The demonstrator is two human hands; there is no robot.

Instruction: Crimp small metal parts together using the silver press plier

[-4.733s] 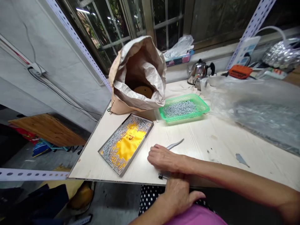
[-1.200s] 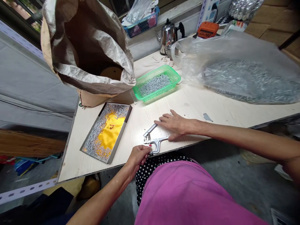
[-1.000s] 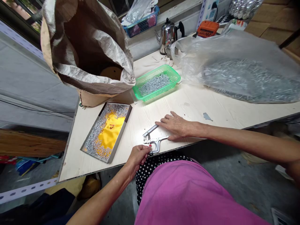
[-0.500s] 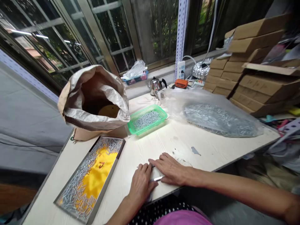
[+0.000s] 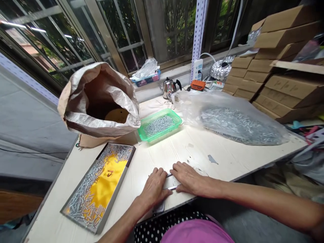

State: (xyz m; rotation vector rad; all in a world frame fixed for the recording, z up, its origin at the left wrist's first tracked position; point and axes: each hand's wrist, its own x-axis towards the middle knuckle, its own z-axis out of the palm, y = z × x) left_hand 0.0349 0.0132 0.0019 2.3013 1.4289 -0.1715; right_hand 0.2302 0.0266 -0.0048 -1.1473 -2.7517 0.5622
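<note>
My left hand (image 5: 155,186) and my right hand (image 5: 188,178) rest low over the table near its front edge, a small gap between them. Two slim metal bars (image 5: 172,188), roughly parallel, span that gap. Fingers of both hands curl over the far bar and the thumbs lie at the near one. Whether the bars are separate or sides of one frame I cannot tell, since the hands cover their ends. Left of my hands lies a shallow tray (image 5: 118,191) with a yellow bottom and many small silvery metal pins. Beyond sits a green plastic basket (image 5: 162,137) of similar pins.
A large open paper sack (image 5: 101,126) stands at the back left. A clear plastic bag (image 5: 243,126) of metal pieces lies at the right, before stacked cardboard boxes (image 5: 286,87). Farther back are a steel kettle (image 5: 168,88) and an orange box (image 5: 197,85).
My hands have moved slightly apart, showing more of both metal bars between them. The whole view has shifted a little; the tray, basket and bag stay in place on the table.
</note>
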